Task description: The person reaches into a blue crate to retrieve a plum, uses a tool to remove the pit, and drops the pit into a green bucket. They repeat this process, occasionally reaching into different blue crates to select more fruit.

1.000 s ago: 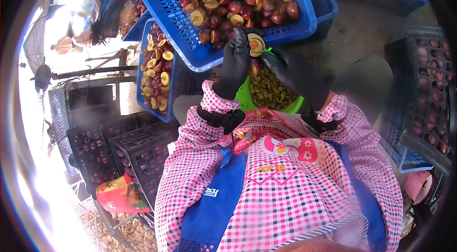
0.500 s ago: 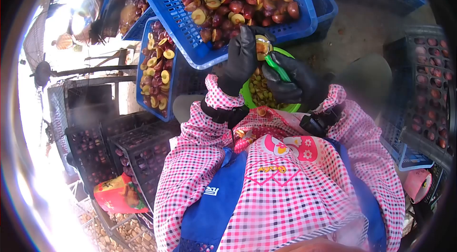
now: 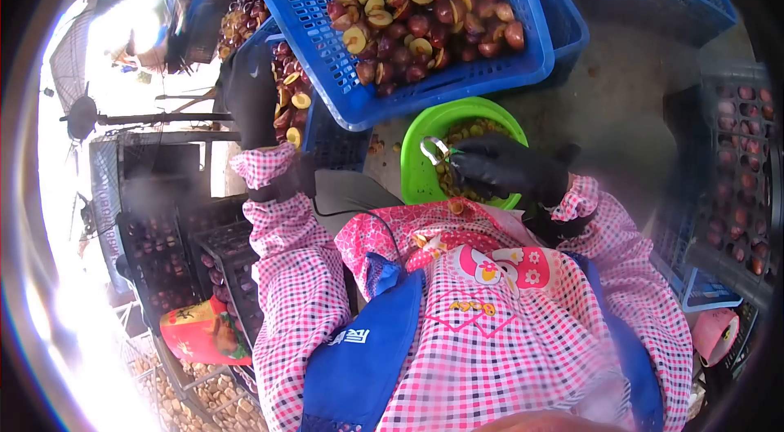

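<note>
In a black glove, my right hand (image 3: pixel 510 167) is closed on a green-handled corer with a metal loop (image 3: pixel 433 149). It hangs over a bright green basin (image 3: pixel 418 175) that holds small yellow-brown pits (image 3: pixel 453 179). My left hand (image 3: pixel 251 97), also in a black glove, is off to the left at the edge of a blue crate of halved plums (image 3: pixel 292 101). Its fingers are dark and smeared, so what they hold is hidden. Between the two hands and farther away sits a large blue crate (image 3: pixel 359 113) of halved plums (image 3: pixel 420 15), red-skinned with yellow flesh.
Another blue crate (image 3: pixel 694 11) stands at the upper right. Dark crates of whole plums are stacked at the right (image 3: pixel 739 179) and lower left (image 3: pixel 155 252). A red bag (image 3: pixel 200 332) lies at the left, and a fan (image 3: pixel 82 118) stands behind.
My left hand has moved from the plum half in front of me out to the left crate. My right hand, still holding the corer, has dropped slightly over the basin.
</note>
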Demonstrator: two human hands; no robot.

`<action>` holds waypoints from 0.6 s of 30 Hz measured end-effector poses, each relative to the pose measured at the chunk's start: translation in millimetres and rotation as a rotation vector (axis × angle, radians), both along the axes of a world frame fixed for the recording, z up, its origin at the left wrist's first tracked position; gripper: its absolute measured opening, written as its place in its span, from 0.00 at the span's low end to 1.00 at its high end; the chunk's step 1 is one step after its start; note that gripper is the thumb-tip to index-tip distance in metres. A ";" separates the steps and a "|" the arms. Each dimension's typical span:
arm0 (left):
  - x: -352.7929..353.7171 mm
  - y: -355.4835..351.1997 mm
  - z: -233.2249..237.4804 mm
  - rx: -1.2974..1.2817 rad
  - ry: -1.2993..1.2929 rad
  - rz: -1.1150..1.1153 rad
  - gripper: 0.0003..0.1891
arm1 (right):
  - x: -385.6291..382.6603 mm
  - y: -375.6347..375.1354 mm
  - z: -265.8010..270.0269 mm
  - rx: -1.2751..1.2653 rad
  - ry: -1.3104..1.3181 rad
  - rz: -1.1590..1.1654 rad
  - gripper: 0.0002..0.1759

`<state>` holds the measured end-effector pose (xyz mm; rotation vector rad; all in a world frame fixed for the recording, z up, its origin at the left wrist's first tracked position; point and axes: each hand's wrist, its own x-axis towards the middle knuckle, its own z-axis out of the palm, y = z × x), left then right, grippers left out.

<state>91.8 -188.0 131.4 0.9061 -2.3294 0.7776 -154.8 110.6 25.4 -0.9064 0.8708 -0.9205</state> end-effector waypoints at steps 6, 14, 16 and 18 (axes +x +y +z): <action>-154.0 -54.7 -98.1 0.873 0.041 0.124 0.24 | -9.5 -3.0 2.4 -0.285 0.166 -0.113 0.19; -184.7 -38.6 -138.0 0.753 -0.246 0.101 0.26 | -11.1 3.0 6.6 0.044 0.021 -0.256 0.16; -168.3 -19.3 -122.1 1.075 0.060 -0.292 0.25 | -7.4 0.3 14.5 -0.134 -0.108 -0.729 0.16; -162.9 73.6 -67.9 1.686 0.640 -0.367 0.16 | -16.8 -7.9 11.1 -0.103 -0.156 -0.827 0.16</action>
